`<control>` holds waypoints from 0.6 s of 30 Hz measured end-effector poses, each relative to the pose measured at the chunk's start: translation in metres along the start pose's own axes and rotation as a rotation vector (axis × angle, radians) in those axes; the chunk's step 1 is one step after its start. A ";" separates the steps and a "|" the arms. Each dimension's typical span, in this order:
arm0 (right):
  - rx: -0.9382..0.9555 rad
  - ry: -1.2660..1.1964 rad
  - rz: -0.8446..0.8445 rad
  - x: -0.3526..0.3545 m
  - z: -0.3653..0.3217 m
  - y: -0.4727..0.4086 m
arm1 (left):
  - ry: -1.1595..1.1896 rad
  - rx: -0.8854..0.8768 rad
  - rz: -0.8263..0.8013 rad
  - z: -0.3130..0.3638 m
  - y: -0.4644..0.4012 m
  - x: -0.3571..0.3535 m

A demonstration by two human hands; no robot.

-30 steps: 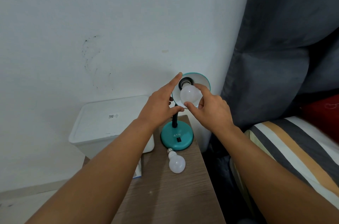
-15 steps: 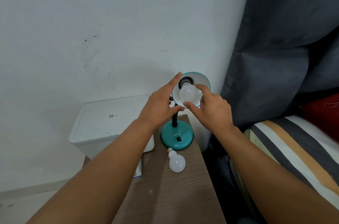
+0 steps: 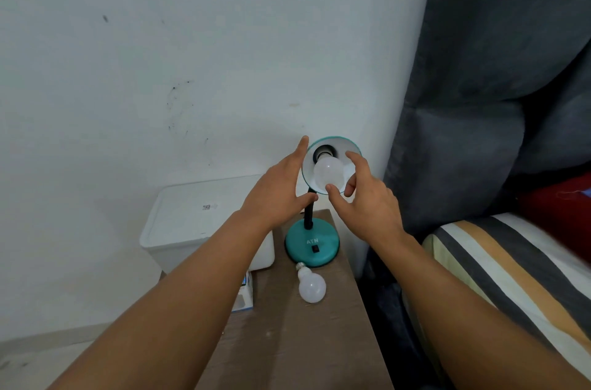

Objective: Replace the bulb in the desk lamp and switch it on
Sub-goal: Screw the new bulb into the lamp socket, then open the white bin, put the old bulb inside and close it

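Note:
A teal desk lamp stands at the back of a wooden nightstand point(image 3: 303, 341), with its round base point(image 3: 311, 244) and black switch point(image 3: 316, 249) facing me. Its shade point(image 3: 339, 143) is tilted towards me, and a frosted white bulb point(image 3: 327, 170) sits in the socket. My left hand point(image 3: 275, 194) brackets the shade's left rim between forefinger and thumb. The fingers of my right hand point(image 3: 367, 207) are spread around the bulb; the thumb tip touches its lower edge and the forefinger stands a little off it. A second white bulb point(image 3: 311, 287) lies on the nightstand in front of the base.
A white lidded plastic box point(image 3: 198, 207) stands left of the nightstand, against the wall. A small blue-and-white carton point(image 3: 245, 293) lies at the nightstand's left edge. On the right are a striped bed point(image 3: 511, 261), a red pillow point(image 3: 559, 207) and dark grey fabric point(image 3: 479, 102).
My right hand has loosened from the bulb: the fingers that pinched it now spread apart around it. My left hand stays at the shade's rim.

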State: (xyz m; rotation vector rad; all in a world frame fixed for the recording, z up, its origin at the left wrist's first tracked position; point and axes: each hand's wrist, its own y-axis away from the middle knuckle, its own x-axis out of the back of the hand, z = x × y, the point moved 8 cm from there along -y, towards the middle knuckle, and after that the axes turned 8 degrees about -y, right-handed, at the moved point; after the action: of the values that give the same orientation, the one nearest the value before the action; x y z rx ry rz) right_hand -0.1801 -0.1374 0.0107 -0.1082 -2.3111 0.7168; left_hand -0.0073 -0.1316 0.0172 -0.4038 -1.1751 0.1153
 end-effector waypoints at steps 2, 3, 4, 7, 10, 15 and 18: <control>0.007 -0.030 -0.003 0.003 -0.009 0.006 | 0.003 0.024 0.027 -0.001 0.010 0.010; 0.012 -0.050 -0.013 0.003 -0.013 0.010 | 0.002 0.036 0.032 -0.003 0.017 0.013; 0.021 -0.071 -0.027 0.001 -0.018 0.014 | -0.003 0.047 0.036 -0.007 0.023 0.017; 0.058 -0.156 -0.083 -0.008 -0.034 0.027 | -0.022 0.084 0.047 -0.022 0.045 0.024; 0.079 -0.207 -0.164 -0.028 -0.049 0.039 | -0.047 0.163 0.069 -0.046 0.070 0.032; 0.079 -0.299 -0.352 -0.078 -0.065 0.055 | -0.063 0.289 0.069 -0.095 0.111 0.042; 0.078 -0.322 -0.455 -0.110 -0.068 0.063 | -0.058 0.374 0.060 -0.131 0.134 0.047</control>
State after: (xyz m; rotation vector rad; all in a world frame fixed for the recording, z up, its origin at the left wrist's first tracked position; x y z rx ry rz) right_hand -0.0611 -0.0827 -0.0478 0.5902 -2.4718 0.6175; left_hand 0.1464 -0.0269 -0.0333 -0.1055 -1.1692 0.3941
